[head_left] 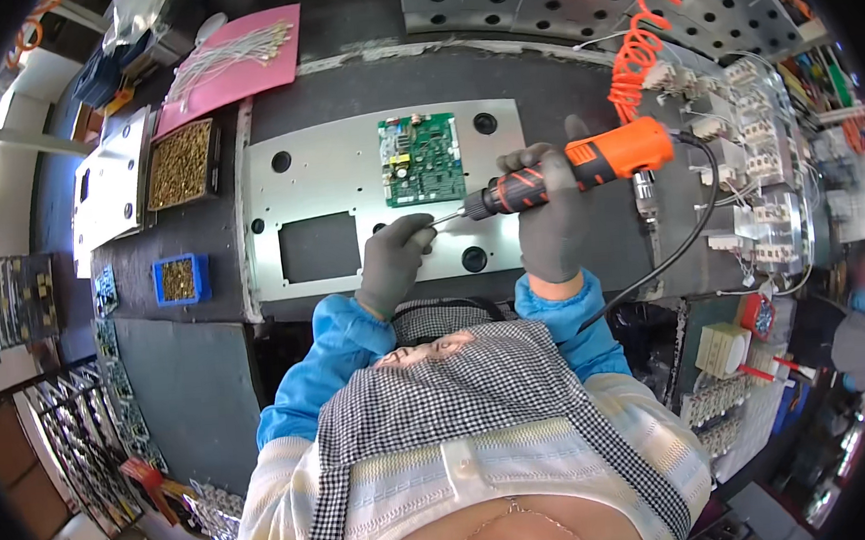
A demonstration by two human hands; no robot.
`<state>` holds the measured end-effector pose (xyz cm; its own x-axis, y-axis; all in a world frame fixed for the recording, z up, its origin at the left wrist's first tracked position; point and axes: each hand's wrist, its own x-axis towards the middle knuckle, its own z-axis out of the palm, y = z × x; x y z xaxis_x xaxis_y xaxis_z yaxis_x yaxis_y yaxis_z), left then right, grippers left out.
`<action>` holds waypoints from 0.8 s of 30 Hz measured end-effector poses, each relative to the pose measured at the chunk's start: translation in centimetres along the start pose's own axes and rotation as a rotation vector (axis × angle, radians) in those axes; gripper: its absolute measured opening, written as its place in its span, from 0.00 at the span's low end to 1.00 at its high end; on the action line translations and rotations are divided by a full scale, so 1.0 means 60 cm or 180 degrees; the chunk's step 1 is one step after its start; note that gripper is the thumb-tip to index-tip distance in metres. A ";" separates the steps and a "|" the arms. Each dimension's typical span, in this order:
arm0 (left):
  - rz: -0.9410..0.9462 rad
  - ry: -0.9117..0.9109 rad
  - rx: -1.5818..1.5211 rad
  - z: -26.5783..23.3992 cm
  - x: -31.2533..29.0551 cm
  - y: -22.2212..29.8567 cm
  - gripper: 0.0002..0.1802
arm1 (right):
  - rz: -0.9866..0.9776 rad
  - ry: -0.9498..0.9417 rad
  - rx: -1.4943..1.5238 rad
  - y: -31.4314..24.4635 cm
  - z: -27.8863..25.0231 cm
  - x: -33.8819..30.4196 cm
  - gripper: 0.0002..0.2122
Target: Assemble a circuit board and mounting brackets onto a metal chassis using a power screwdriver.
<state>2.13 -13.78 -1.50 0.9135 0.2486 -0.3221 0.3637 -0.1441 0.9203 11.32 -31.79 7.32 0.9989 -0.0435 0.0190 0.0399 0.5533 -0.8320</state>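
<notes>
In my right hand, gloved in grey, is an orange and black electric screwdriver, its bit pointing left. My left hand, also gloved, has its fingers closed at the tip of that bit; a screw there is too small to make out. Both hands are over a silver metal panel with round black-rimmed holes and a rectangular cutout. A green circuit board lies on the panel's upper middle, just beyond the bit. From the screwdriver's rear end a black cable curves down toward my right sleeve.
To the left stand a tray of brass-coloured small parts and a blue bin. White cables lie on a pink sheet at the back left. An orange coiled hose hangs at the right, near white connector blocks.
</notes>
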 end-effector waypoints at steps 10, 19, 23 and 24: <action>0.0062 0.0112 -0.0004 -0.004 -0.006 -0.024 0.14 | -0.0130 0.0008 -0.0039 0.013 0.008 -0.009 0.34; 0.0240 0.0096 0.0598 -0.006 0.005 -0.016 0.17 | -0.0057 0.0079 -0.0269 0.022 0.011 -0.004 0.34; -0.0432 0.0294 -0.0405 -0.016 0.020 -0.027 0.21 | -0.0522 0.0105 -0.0302 0.026 0.023 0.026 0.34; -0.0575 0.0434 -0.0691 -0.024 0.024 -0.040 0.22 | -0.0817 0.0109 -0.0333 0.024 0.031 0.041 0.32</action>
<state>2.32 -11.67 -3.85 0.7995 0.3798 -0.4654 0.4570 0.1184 0.8816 13.87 -29.55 7.19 0.9549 -0.2002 0.2194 0.2870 0.4316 -0.8552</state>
